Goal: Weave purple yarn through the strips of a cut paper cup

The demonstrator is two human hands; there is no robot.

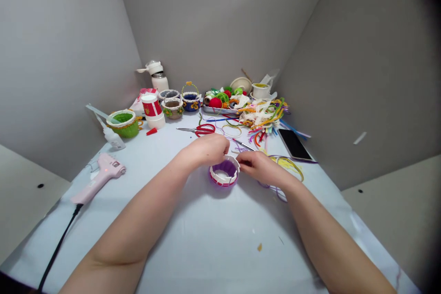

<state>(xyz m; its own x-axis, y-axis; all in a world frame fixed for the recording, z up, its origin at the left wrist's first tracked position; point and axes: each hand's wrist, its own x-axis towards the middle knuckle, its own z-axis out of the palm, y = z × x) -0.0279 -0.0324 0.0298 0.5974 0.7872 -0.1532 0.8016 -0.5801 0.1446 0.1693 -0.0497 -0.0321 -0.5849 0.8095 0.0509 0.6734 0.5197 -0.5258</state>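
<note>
A left hand (208,149) at eleven o'clock and right hand (258,167) at two curl around a small purple-and-white basket (223,180), apparently steadying it, any pinch hidden.

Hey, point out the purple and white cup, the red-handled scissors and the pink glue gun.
Purple and white cup (225,168), head view: purple inner wall.
Red-handled scissors (196,130), head view: around the pivot.
Pink glue gun (101,177), head view: upper handle.

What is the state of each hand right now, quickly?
Left hand: fingers curled at the far rim of the purple-and-white basket; grip cannot be told.
Right hand: fingers bent at its right side; grip cannot be told.
</note>
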